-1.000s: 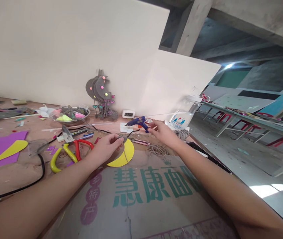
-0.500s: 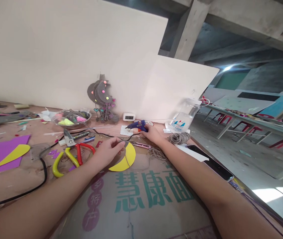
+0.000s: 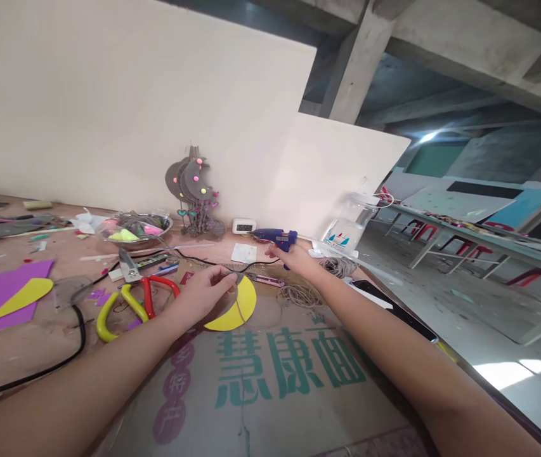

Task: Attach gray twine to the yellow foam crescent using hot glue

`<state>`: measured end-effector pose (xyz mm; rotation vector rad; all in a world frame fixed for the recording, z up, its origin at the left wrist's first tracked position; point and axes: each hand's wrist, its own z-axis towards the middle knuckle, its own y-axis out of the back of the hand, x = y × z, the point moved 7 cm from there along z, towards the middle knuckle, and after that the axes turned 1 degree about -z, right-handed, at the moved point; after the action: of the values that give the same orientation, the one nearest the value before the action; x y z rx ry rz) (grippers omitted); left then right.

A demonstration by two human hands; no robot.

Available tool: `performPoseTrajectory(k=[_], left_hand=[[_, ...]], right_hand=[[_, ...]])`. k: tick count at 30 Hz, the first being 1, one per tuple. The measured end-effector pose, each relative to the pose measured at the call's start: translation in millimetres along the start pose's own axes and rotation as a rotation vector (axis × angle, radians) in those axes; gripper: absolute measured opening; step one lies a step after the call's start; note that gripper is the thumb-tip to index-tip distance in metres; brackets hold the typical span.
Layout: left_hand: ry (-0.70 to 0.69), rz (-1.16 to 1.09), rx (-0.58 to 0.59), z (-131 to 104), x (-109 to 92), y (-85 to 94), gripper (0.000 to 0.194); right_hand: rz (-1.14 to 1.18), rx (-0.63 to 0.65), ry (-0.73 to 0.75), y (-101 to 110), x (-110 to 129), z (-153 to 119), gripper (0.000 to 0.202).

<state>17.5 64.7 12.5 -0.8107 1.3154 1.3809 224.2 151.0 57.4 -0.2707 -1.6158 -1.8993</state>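
My left hand [image 3: 207, 293] is closed at the left edge of a yellow crescent-shaped cutout [image 3: 242, 310], its thumb and fingertips pinched on it. A thin grey string [image 3: 240, 308] runs across the cutout. The cutout lies on the printed board [image 3: 289, 412], and a grey-brown part beside it is partly covered by the fingers. My right hand [image 3: 295, 259] is wrapped round a blue hot glue gun [image 3: 277, 238], held above the tabletop with its nozzle to the left. The fingers partly hide its handle. A small white paper square [image 3: 244, 253] lies under the nozzle's side.
Yellow-handled scissors [image 3: 125, 304], red-handled pliers [image 3: 151, 292] and a bowl of pompoms [image 3: 137, 235] are at left. Grey moon ornaments [image 3: 194, 184] hang by the wall, near a small digital clock [image 3: 244, 226]. String coils [image 3: 301, 294], a phone [image 3: 398, 314] and a plastic jar [image 3: 346, 225] are right.
My right hand has lifted the glue gun off the table near the paper and moved it slightly right. My left hand stays on the yellow cutout. The view has shifted a little.
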Motion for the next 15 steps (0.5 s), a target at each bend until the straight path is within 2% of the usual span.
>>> performPoseTrajectory(k=[5, 10, 15], left_hand=[[0.012, 0.019, 0.012, -1.7, -1.7, 0.2, 0.031], [0.011, 0.018, 0.002, -1.4, -1.2, 1.3, 0.031], [-0.003, -0.016, 0.013, -2.2, -1.9, -0.1, 0.031]], right_hand=[[0.032, 0.057, 0.018, -16.2, 16.6, 10.1, 0.036], [0.126, 0.116, 0.094, -33.2, 21.9, 22.1, 0.036], [0.217, 0.168, 0.102, -33.9, 18.9, 20.2, 0.032]])
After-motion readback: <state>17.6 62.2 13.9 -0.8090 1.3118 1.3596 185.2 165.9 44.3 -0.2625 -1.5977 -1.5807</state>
